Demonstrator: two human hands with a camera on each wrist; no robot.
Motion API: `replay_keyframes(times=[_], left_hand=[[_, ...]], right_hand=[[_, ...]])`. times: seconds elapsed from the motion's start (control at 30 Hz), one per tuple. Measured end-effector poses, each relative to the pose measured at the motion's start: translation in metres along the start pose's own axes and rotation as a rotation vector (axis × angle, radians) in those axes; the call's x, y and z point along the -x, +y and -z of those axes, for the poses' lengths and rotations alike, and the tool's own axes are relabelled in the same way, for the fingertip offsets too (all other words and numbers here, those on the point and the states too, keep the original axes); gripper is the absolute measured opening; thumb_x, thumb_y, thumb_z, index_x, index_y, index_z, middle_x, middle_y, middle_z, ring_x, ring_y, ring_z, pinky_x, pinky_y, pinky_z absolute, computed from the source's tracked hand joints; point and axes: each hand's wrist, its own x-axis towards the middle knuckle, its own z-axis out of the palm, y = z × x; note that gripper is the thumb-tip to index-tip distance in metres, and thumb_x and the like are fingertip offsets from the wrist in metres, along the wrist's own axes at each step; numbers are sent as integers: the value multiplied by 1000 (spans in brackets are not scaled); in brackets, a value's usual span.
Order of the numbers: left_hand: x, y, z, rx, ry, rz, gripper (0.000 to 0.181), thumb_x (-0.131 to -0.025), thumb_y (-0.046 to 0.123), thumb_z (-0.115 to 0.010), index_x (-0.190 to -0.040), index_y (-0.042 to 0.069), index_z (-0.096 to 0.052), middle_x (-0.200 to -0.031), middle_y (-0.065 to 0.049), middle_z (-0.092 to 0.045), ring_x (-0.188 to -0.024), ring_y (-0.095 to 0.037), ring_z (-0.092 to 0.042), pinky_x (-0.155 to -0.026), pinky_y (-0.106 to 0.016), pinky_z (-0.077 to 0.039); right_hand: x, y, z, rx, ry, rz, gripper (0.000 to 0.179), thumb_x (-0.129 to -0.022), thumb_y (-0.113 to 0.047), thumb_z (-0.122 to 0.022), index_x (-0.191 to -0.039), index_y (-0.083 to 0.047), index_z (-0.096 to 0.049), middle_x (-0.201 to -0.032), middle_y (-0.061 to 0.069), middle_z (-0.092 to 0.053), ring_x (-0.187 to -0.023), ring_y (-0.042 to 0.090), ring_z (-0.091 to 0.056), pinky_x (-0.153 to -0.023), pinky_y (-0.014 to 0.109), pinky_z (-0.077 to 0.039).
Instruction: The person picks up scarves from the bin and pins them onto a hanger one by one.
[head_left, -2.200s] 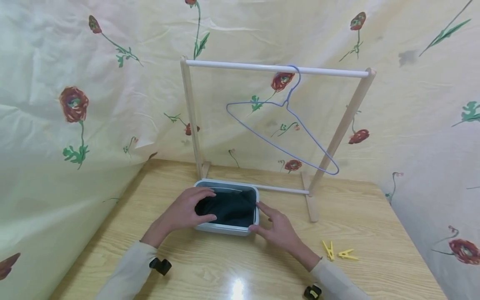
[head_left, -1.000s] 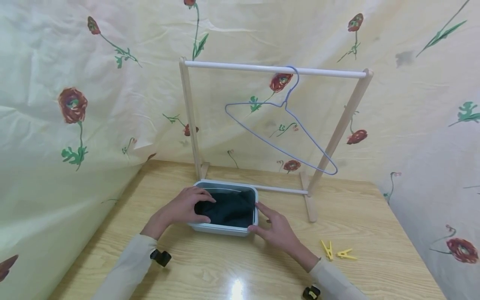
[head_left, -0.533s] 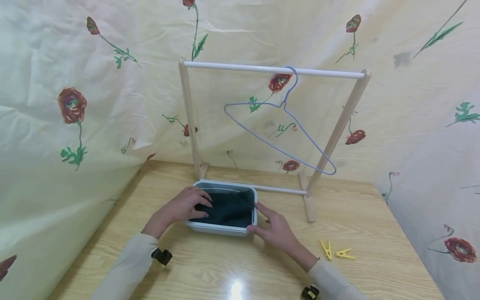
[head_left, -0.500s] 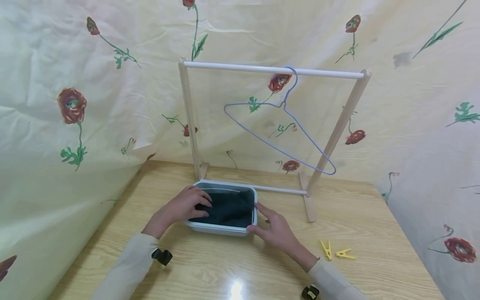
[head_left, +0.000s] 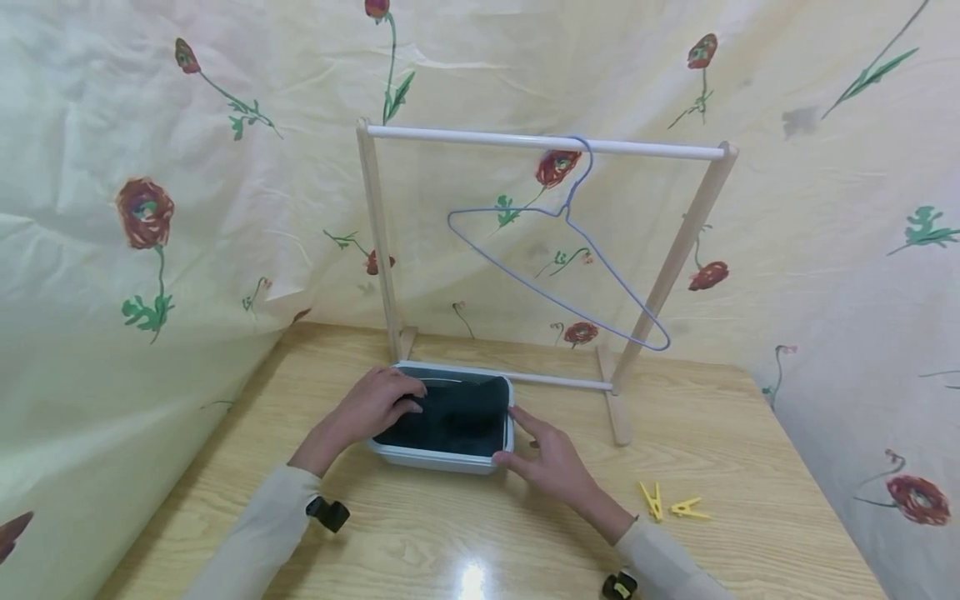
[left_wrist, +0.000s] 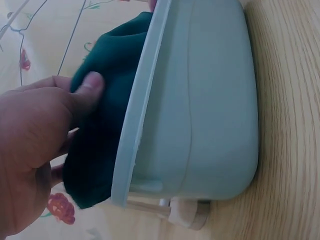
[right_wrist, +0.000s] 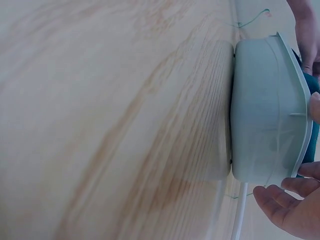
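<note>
A dark green cloth (head_left: 459, 417) lies in a pale blue-grey plastic tub (head_left: 435, 459) on the table. My left hand (head_left: 375, 404) reaches over the tub's left end and pinches the cloth, its thumb on top. In the left wrist view, the bunched cloth (left_wrist: 107, 75) bulges above the rim, and the other fingertips are partly hidden behind it. At the tub's right end, my right hand (head_left: 555, 461) touches the rim with thumb and index finger spread apart. The right wrist view shows its remaining fingers (right_wrist: 280, 200) loosely bent beside the tub.
Behind the tub stands a wooden rack with a white top rail (head_left: 480, 137). A blue wire hanger (head_left: 525, 279) hangs from that rail. Two yellow clothespins (head_left: 667, 502) lie on the table (head_left: 420, 533) at the right. Flowered fabric (head_left: 247, 167) surrounds the table.
My left thumb and fingers have come together on the cloth, which has risen slightly at the tub's left end. The right hand stays at the tub's right end.
</note>
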Motion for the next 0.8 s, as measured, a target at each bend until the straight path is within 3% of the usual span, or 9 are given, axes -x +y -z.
replay_keyframes(times=[0.17, 0.37, 0.5, 0.67, 0.8], left_hand=[[-1, 1, -3, 123, 55, 19, 17, -96, 13, -72, -113, 9, -71, -108, -3, -74, -101, -22, -68, -93, -48, -52], [0, -4, -5, 238, -1, 60, 15, -96, 15, -71, -111, 10, -72, -122, -6, -72, -113, -26, -64, -101, -53, -47], [1, -7, -3, 232, -59, 79, 18, -95, 22, -74, -110, 13, -75, -129, -7, -69, -122, -29, -60, -107, -57, -41], [3, -7, -2, 180, -150, 90, 39, -86, 37, -83, -119, 17, -74, -135, -7, -65, -128, -30, -55, -109, -58, -38], [4, -6, -1, 152, -215, 82, 45, -84, 33, -85, -124, 16, -71, -139, -8, -62, -130, -31, -52, -109, -58, -38]], right_hand=[[0, 1, -1, -1, -6, -13, 82, -88, -53, -76, -154, -14, -46, -159, 9, -43, -139, 29, -50, -96, 46, -55], [-1, 0, 1, -10, -7, -16, 82, -88, -50, -76, -154, -13, -46, -159, 9, -42, -140, 30, -50, -96, 46, -55], [-1, -1, 2, -18, -5, -9, 82, -89, -51, -76, -154, -11, -46, -159, 11, -42, -140, 31, -50, -96, 47, -55], [-1, -1, 1, -23, -8, -20, 82, -89, -51, -76, -154, -12, -46, -159, 11, -42, -139, 31, -50, -96, 47, -55], [0, -2, 0, -28, -9, -33, 81, -88, -50, -77, -154, -14, -46, -159, 9, -43, -139, 30, -51, -95, 46, -56]])
